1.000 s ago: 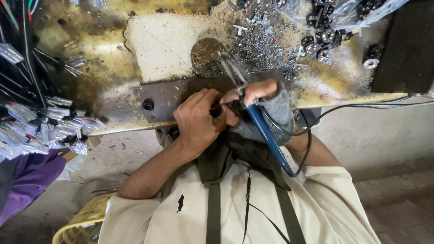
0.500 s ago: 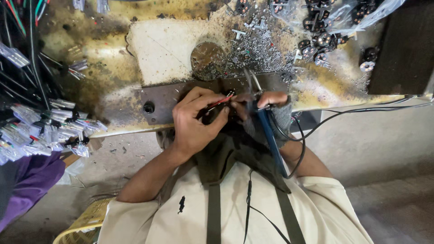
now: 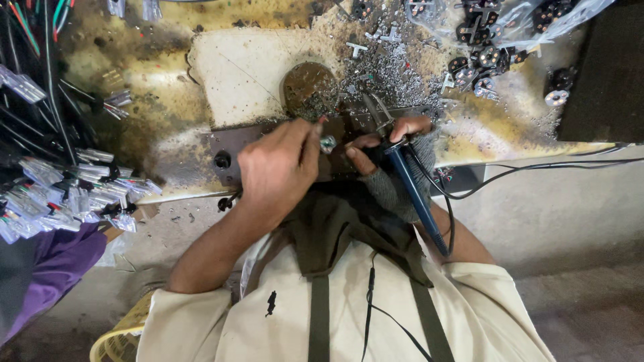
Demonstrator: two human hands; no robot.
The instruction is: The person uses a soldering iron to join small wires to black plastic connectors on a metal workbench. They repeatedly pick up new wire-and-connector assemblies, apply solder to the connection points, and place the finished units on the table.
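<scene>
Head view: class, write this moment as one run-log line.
left hand: pinching small metal part | right hand: gripping blue soldering iron | bench: stained, metal scraps

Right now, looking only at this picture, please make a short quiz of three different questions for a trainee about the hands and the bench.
1. True or false: the right hand holds a blue-handled soldering iron.
2. Which lies at the left edge of the bench? A) bundles of wires with metal terminals B) a stack of plates C) a hammer
3. Fill in: the left hand pinches a small ____ part at its fingertips.

Key: 1 true; 2 A; 3 metal. The part is too small to tell its kind.
</scene>
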